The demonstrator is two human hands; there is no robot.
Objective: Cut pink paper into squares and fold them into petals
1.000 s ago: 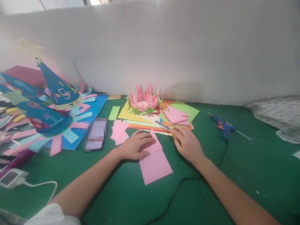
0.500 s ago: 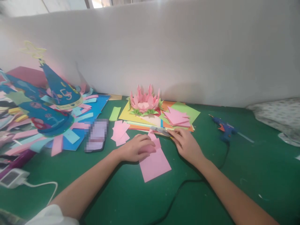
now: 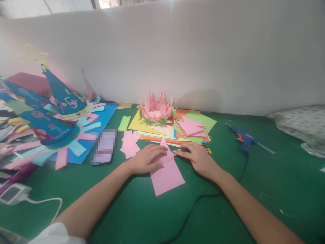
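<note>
A pink paper sheet lies on the green table in front of me, its top part folded up to a point. My left hand rests on the folded part, fingers curled and pressing it down. My right hand lies just right of the sheet, closed over a thin yellow-handled cutting tool. The tool's tip reaches the paper's right edge, and most of it is hidden under the hand.
Behind the hands are a pink paper lotus, a stack of coloured sheets, folded pink pieces and loose pink pieces. A phone and blue party hats are on the left, a glue gun with a black cord on the right.
My right hand took the tool from the coloured stack and brought it down and left to the pink sheet's edge. My left hand stayed on the fold.
</note>
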